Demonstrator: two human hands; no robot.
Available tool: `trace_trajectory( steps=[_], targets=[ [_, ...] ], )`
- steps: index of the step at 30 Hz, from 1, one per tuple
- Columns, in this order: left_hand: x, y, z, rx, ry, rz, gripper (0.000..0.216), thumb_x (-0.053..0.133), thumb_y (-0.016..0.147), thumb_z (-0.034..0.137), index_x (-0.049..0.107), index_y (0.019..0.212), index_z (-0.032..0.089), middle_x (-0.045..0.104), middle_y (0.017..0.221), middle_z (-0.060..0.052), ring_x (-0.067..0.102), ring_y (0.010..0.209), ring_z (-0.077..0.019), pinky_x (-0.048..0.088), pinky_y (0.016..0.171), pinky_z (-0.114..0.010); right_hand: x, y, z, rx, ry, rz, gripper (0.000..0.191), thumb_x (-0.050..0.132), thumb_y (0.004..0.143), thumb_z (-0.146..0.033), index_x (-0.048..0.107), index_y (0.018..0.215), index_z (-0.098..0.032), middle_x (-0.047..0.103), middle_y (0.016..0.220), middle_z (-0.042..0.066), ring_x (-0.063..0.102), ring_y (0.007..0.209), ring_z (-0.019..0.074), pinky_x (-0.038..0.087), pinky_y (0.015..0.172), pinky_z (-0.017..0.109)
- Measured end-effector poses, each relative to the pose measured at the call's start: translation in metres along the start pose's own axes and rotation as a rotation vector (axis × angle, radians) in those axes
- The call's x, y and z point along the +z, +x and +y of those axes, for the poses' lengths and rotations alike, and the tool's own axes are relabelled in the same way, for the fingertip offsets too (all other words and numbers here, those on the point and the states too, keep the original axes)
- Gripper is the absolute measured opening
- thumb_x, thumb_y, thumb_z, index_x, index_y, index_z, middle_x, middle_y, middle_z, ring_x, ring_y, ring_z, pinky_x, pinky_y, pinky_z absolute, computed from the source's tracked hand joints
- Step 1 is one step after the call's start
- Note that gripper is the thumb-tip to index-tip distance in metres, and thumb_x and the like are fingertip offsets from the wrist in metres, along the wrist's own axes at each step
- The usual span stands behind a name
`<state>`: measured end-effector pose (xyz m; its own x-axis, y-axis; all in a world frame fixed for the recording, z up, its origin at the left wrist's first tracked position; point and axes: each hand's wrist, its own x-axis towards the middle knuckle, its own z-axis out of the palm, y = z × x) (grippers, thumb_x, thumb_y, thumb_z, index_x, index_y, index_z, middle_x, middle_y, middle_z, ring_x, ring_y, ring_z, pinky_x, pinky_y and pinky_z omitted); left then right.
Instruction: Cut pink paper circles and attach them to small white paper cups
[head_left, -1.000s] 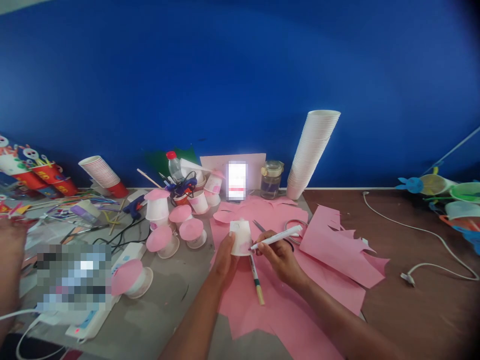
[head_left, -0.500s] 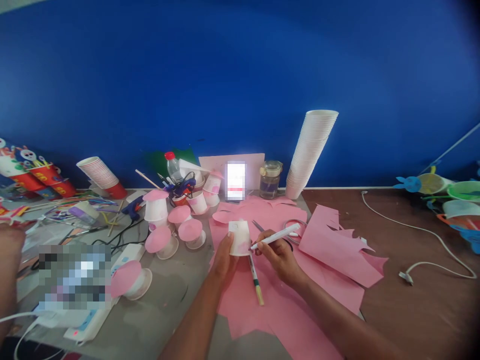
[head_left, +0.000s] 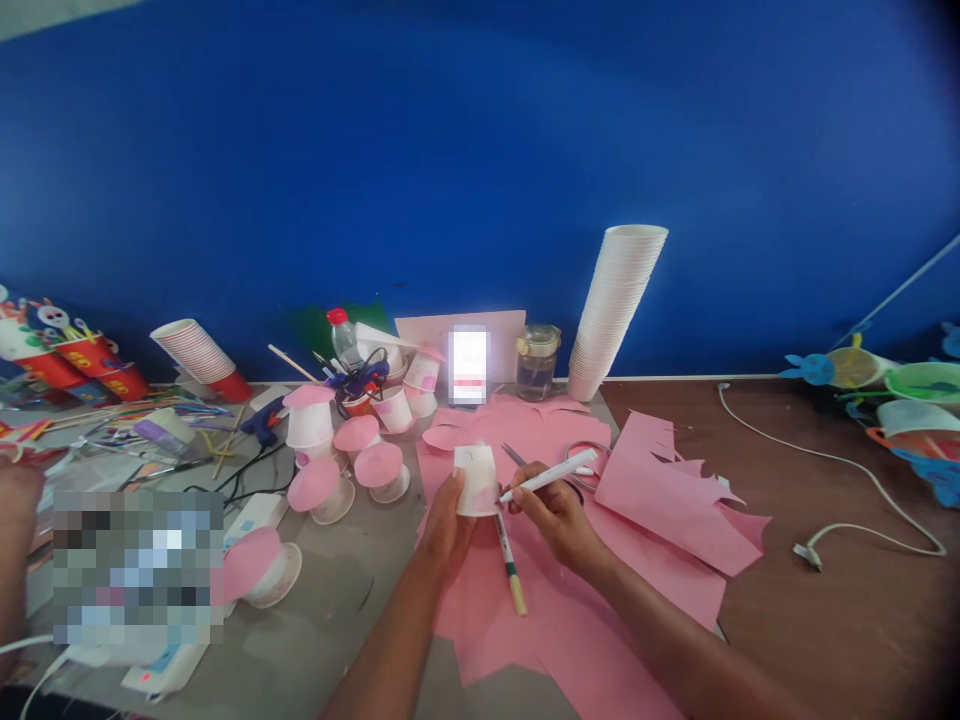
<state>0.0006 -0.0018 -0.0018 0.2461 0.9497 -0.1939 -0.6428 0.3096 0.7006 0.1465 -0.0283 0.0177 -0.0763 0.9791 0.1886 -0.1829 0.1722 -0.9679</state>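
My left hand (head_left: 445,520) is closed round a white paper cup (head_left: 475,482), held upside down over the pink paper (head_left: 480,620). Pink patches and a small dark line mark the cup's side. In my right hand (head_left: 553,515) is a white marker (head_left: 555,474), its tip at the cup's lower right edge. Below the cup lies a second marker (head_left: 511,570) with a green band and a yellowish end. Scissors (head_left: 574,485) rest on the paper, partly hidden behind my right hand.
Several cups topped with pink paper discs (head_left: 313,484) stand at left. Behind are a tall cup stack (head_left: 619,310), a glass jar (head_left: 538,362) and a lit phone (head_left: 469,365). A power strip (head_left: 176,650) and another person's arm (head_left: 16,540) are at far left.
The view has shifted slightly. Both hands keep their grip on the cup and the marker, and the marker tip stays by the cup's lower right edge.
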Motion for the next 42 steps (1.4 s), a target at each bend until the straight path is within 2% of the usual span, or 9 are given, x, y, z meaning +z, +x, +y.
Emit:
trace_trajectory(
  steps=[9,13,17,29,36,42],
  targets=[
    [0.0025,-0.0026,0.0018,-0.011,-0.004,-0.006,0.033,0.065,0.077,0.042,0.067,0.089,0.011,0.069,0.082,-0.007,0.063,0.076,-0.0175,0.048,0.078,-0.029,-0.0007,-0.0003,-0.0019,0.012,-0.011,-0.045,0.026,0.059,0.082,-0.044,0.054,0.074,-0.02,0.054,0.068,0.0,0.053,0.066,0.0142,0.046,0.063,0.029],
    [0.0007,-0.0007,0.0004,-0.008,-0.026,0.012,0.031,0.063,0.078,0.04,0.068,0.088,0.011,0.069,0.081,-0.006,0.062,0.076,-0.0167,0.048,0.076,-0.028,-0.0002,0.0003,-0.0024,0.008,0.005,-0.003,0.028,0.059,0.082,-0.045,0.053,0.071,-0.02,0.053,0.068,-0.001,0.054,0.067,0.0142,0.046,0.064,0.029],
    [0.0003,-0.0003,0.0007,-0.02,-0.007,0.009,0.037,0.062,0.078,0.046,0.067,0.09,0.011,0.069,0.08,-0.007,0.063,0.075,-0.0185,0.048,0.076,-0.031,-0.0005,0.0004,-0.0016,0.009,-0.019,-0.027,0.027,0.06,0.081,-0.045,0.054,0.073,-0.02,0.054,0.067,0.0,0.053,0.064,0.0141,0.047,0.061,0.029],
    [0.0054,-0.0031,0.0036,-0.025,0.011,0.009,0.035,0.063,0.077,0.046,0.065,0.088,0.012,0.069,0.08,-0.007,0.063,0.074,-0.0189,0.048,0.073,-0.03,-0.0019,0.0,0.0016,0.019,-0.016,-0.006,0.027,0.059,0.081,-0.046,0.053,0.073,-0.02,0.052,0.066,-0.001,0.053,0.066,0.0145,0.047,0.063,0.029],
    [0.007,-0.0038,0.0052,-0.029,0.021,-0.024,0.04,0.06,0.078,0.048,0.066,0.088,0.01,0.069,0.078,-0.009,0.063,0.075,-0.0202,0.047,0.076,-0.032,0.0004,-0.0008,0.0012,0.001,0.013,0.025,0.028,0.061,0.08,-0.046,0.054,0.071,-0.02,0.053,0.066,-0.001,0.057,0.067,0.0151,0.048,0.064,0.029],
    [0.0049,-0.0025,0.0044,-0.036,0.02,-0.031,0.041,0.06,0.078,0.05,0.066,0.085,0.01,0.069,0.079,-0.01,0.064,0.085,-0.0242,0.046,0.083,-0.034,0.0015,-0.0018,0.0038,0.026,0.042,0.039,0.025,0.061,0.081,-0.044,0.054,0.075,-0.021,0.054,0.065,-0.002,0.056,0.066,0.0146,0.047,0.063,0.028]
  ],
)
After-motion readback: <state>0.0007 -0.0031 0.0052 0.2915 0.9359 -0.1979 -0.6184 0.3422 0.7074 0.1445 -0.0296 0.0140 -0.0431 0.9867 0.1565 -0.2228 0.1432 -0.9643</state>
